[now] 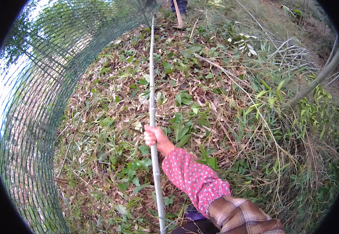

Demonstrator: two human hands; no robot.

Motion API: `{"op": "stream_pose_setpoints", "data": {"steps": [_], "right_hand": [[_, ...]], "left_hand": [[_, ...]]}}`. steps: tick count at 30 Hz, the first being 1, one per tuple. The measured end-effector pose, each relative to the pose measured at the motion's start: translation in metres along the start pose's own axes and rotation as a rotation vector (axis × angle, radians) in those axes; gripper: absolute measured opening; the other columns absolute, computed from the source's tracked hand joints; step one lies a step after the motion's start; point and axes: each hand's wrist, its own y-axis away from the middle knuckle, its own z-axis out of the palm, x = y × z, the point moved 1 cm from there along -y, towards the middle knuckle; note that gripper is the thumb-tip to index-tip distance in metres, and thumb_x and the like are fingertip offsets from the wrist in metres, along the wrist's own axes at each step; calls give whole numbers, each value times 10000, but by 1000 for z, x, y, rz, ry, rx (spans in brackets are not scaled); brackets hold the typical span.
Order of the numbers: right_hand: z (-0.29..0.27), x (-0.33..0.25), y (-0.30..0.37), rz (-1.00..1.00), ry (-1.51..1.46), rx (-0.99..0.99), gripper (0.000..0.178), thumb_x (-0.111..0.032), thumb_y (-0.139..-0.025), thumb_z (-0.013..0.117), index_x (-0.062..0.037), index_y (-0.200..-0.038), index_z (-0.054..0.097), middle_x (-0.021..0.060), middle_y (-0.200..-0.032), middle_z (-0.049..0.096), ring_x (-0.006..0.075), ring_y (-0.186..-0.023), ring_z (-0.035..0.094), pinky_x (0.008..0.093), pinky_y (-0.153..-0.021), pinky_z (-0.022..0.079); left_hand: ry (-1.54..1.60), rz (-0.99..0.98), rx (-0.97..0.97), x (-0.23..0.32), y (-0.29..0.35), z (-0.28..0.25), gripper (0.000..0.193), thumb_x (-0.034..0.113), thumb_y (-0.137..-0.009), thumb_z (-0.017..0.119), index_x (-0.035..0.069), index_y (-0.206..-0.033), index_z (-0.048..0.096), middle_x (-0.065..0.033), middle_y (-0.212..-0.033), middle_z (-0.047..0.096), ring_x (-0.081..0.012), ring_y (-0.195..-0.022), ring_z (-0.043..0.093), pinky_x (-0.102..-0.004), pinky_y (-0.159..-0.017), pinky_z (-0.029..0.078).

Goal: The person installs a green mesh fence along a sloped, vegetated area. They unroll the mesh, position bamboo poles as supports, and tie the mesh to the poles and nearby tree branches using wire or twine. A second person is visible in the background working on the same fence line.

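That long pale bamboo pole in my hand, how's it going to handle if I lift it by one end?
The bamboo pole looks straight and rigid, so probably stiff. It's long and thin, likely tip-heavy and wobbly with only the right hand gripping it. Its smooth, pale surface may slide through the fingers.

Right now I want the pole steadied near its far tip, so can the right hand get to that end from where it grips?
Probably not. The right hand grips the pale pole partway along; the tip lies far ahead, beside the green mesh fence.

Net fence (33, 128) left of the pole (152, 85), cut branches (286, 50) far right.
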Motion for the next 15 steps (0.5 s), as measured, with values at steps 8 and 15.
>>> {"op": "stream_pose_setpoints", "data": {"steps": [8,15], "right_hand": [[-4,-11,-15,-211,884,541,207,-161,-871,575,2,-875,447,-20,-544,444,94,-380,439,285,-315,375],[32,-2,-40,-357,1416,788,288,-151,-783,604,107,-876,518,224,-765,600,319,-650,629,411,-586,520]], "left_hand": [[13,20,-37,-2,-2,-2,197,167,-794,502,121,-969,581,-170,-604,583,-385,-563,591,-475,-496,454],[58,47,-43,2,5,3,196,168,-796,504,118,-969,581,-170,-607,584,-385,-565,590,-474,-498,454]]}}
